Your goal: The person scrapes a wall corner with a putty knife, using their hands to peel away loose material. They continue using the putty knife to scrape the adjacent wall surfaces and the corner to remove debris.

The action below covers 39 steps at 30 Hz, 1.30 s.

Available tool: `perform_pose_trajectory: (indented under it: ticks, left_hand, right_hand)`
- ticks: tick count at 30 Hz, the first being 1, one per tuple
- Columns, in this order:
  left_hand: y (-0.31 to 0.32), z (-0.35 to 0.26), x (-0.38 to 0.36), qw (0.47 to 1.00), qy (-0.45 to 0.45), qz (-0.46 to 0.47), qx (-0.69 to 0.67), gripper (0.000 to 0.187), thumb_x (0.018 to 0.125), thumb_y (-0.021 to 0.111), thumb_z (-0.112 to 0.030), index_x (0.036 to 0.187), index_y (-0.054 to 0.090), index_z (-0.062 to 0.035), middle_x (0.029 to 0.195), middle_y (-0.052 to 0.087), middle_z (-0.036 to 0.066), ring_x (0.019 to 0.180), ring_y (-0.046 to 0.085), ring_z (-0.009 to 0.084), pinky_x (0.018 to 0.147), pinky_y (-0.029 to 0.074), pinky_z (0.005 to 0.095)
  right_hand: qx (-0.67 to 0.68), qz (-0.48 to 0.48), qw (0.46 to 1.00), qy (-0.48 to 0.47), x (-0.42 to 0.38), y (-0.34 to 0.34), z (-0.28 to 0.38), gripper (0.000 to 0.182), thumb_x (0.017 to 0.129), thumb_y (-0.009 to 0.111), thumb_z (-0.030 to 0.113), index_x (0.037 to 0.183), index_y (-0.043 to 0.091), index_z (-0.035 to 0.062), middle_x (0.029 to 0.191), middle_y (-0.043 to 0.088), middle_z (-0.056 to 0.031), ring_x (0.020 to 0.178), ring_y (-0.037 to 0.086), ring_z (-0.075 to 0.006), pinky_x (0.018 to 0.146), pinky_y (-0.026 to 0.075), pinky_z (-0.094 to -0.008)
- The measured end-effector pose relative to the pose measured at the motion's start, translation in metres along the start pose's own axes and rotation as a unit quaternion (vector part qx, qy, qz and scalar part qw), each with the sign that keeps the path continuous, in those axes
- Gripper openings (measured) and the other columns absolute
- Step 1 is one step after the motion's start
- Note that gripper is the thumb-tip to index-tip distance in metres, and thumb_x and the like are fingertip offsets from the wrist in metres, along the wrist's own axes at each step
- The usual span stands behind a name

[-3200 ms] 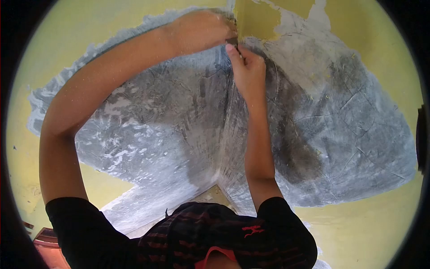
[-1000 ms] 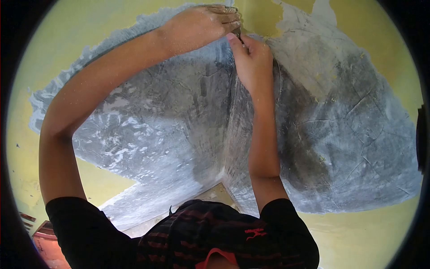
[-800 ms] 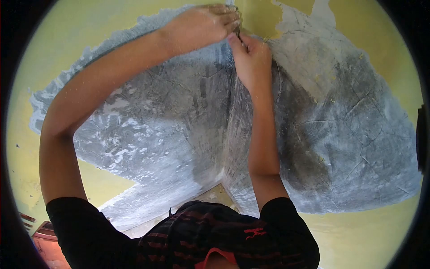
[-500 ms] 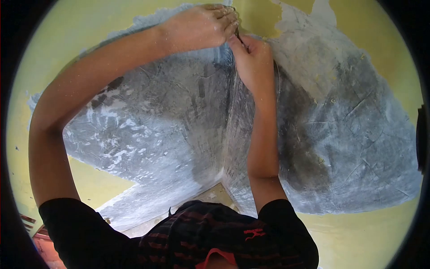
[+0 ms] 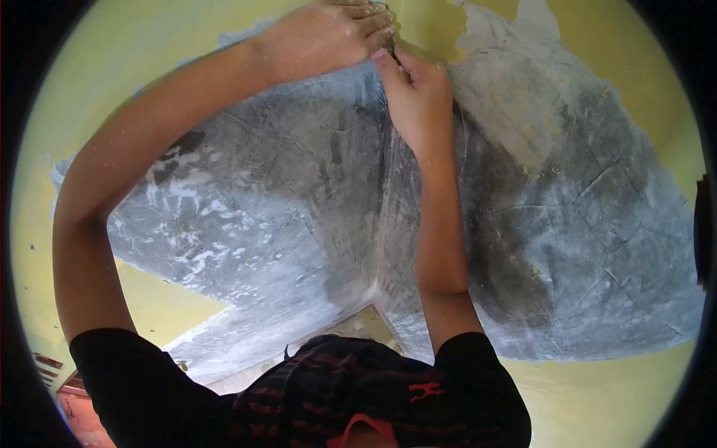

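Note:
Both of my arms reach up to the wall corner (image 5: 385, 172) at the top of the head view. My left hand (image 5: 328, 37) is closed, its knuckles speckled with pale dust, and its fingertips bend over a thin dark tool (image 5: 396, 60). Just below and to the right, my right hand (image 5: 423, 97) is closed around the lower part of that same tool, thumb pointing up. Only a narrow dark strip shows between the hands, so its kind is hidden. The hands nearly touch, close against the wall.
Grey bare plaster (image 5: 597, 224) with cracks covers both walls beside the corner. Yellow paint (image 5: 657, 89) with ragged edges surrounds it. A pale floor corner (image 5: 366, 321) lies below, a reddish object (image 5: 82, 418) at lower left, and a dark edge (image 5: 702, 231) at far right.
My left hand has shifted slightly up and to the left. The right hand has moved a little up and left with it, both still on the dark tool.

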<state>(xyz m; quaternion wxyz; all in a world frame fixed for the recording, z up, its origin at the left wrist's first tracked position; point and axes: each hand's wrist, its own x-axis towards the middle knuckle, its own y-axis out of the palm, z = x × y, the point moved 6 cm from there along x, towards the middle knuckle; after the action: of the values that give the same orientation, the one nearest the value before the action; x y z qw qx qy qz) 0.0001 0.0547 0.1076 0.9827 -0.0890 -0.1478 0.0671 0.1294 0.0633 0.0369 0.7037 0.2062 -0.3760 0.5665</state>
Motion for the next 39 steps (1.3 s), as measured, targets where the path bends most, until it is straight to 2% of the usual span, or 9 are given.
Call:
perform_pose_trajectory:
  ticks: [5, 7, 11, 13, 21, 23, 26, 32, 39]
  left_hand:
    - [-0.001, -0.005, -0.001, 1.0, 0.002, 0.004, -0.026, 0.046, 0.091, 0.069, -0.016, 0.135, 0.071, -0.0051, 0.141, 0.071, 0.011, 0.131, 0.068, 0.0247, 0.116, 0.052, 0.0371]
    - [-0.001, 0.0, 0.0, 0.999, -0.004, 0.008, -0.046, 0.046, 0.091, 0.069, -0.016, 0.135, 0.072, -0.0053, 0.141, 0.071, 0.011, 0.132, 0.067, 0.0245, 0.117, 0.052, 0.0369]
    - [-0.002, -0.005, 0.002, 0.998, 0.018, 0.033, -0.056, 0.046, 0.09, 0.069, -0.015, 0.134, 0.072, -0.0047, 0.142, 0.071, 0.011, 0.132, 0.067, 0.0244, 0.117, 0.051, 0.0365]
    - [0.004, 0.004, 0.003, 0.998, 0.008, 0.009, -0.055, 0.046, 0.089, 0.069, -0.014, 0.134, 0.072, -0.0043, 0.142, 0.071, 0.01, 0.133, 0.067, 0.0246, 0.117, 0.051, 0.0365]
    - [0.0, 0.006, 0.006, 0.995, -0.025, 0.009, -0.099, 0.046, 0.09, 0.067, -0.012, 0.135, 0.072, -0.0034, 0.142, 0.071, 0.012, 0.133, 0.066, 0.0245, 0.117, 0.051, 0.0368]
    - [-0.011, 0.013, 0.019, 0.998, 0.032, -0.001, -0.052, 0.043, 0.092, 0.066, -0.011, 0.131, 0.071, 0.0054, 0.134, 0.074, 0.019, 0.127, 0.071, 0.0279, 0.116, 0.053, 0.0373]
    - [-0.004, 0.0, 0.009, 0.994, -0.015, 0.048, -0.094, 0.045, 0.091, 0.066, -0.012, 0.135, 0.072, -0.0028, 0.141, 0.071, 0.013, 0.134, 0.065, 0.0249, 0.117, 0.051, 0.0368]
    - [-0.011, 0.02, 0.018, 0.992, -0.024, 0.051, -0.114, 0.045, 0.093, 0.065, -0.012, 0.136, 0.071, -0.0024, 0.14, 0.071, 0.014, 0.134, 0.065, 0.0269, 0.118, 0.05, 0.0375]
    - [-0.004, 0.018, 0.015, 0.989, -0.036, 0.0, -0.146, 0.043, 0.092, 0.065, -0.011, 0.133, 0.071, -0.002, 0.139, 0.071, 0.016, 0.133, 0.066, 0.0274, 0.116, 0.052, 0.0378]
  right_hand:
    - [0.018, 0.021, 0.998, 0.05, -0.003, 0.005, -0.009, 0.039, 0.104, 0.071, 0.03, 0.087, 0.065, -0.0046, 0.062, 0.036, 0.0004, 0.061, 0.034, -0.0092, 0.055, 0.031, -0.0334]
    - [0.017, -0.011, 0.999, 0.037, 0.002, 0.003, 0.0, 0.048, 0.103, 0.071, 0.034, 0.08, 0.057, -0.0054, 0.058, 0.043, -0.015, 0.056, 0.036, -0.024, 0.056, 0.038, -0.0436]
    - [0.029, -0.014, 0.999, 0.043, -0.003, 0.0, -0.006, 0.048, 0.102, 0.072, 0.033, 0.079, 0.056, -0.0053, 0.058, 0.042, -0.0135, 0.057, 0.035, -0.0221, 0.056, 0.038, -0.0432]
    - [0.016, 0.003, 1.0, 0.008, 0.001, 0.004, -0.008, 0.044, 0.105, 0.071, 0.034, 0.086, 0.063, -0.0046, 0.063, 0.037, 0.0022, 0.063, 0.034, -0.0097, 0.056, 0.032, -0.0331]
    - [0.024, 0.003, 0.999, 0.023, 0.006, -0.002, -0.002, 0.044, 0.105, 0.071, 0.032, 0.082, 0.059, -0.0035, 0.064, 0.036, 0.0021, 0.063, 0.033, -0.0108, 0.057, 0.032, -0.0334]
    - [0.045, -0.022, 0.999, 0.009, 0.006, -0.005, 0.0, 0.044, 0.105, 0.071, 0.032, 0.08, 0.058, -0.0032, 0.064, 0.036, 0.0021, 0.062, 0.033, -0.0111, 0.057, 0.032, -0.0335]
    - [0.022, -0.01, 1.0, 0.014, 0.0, -0.005, -0.002, 0.043, 0.104, 0.071, 0.03, 0.08, 0.058, -0.003, 0.063, 0.035, 0.0024, 0.062, 0.033, -0.011, 0.056, 0.032, -0.0339]
    - [0.047, -0.059, 0.997, 0.01, 0.008, -0.002, 0.008, 0.043, 0.104, 0.071, 0.029, 0.079, 0.057, -0.0032, 0.062, 0.035, -0.0002, 0.06, 0.033, -0.0113, 0.055, 0.032, -0.0352]
    - [-0.005, -0.016, 1.0, -0.001, 0.012, -0.006, 0.006, 0.043, 0.104, 0.07, 0.029, 0.081, 0.056, -0.0039, 0.062, 0.036, -0.0027, 0.06, 0.034, -0.0122, 0.056, 0.034, -0.0354]
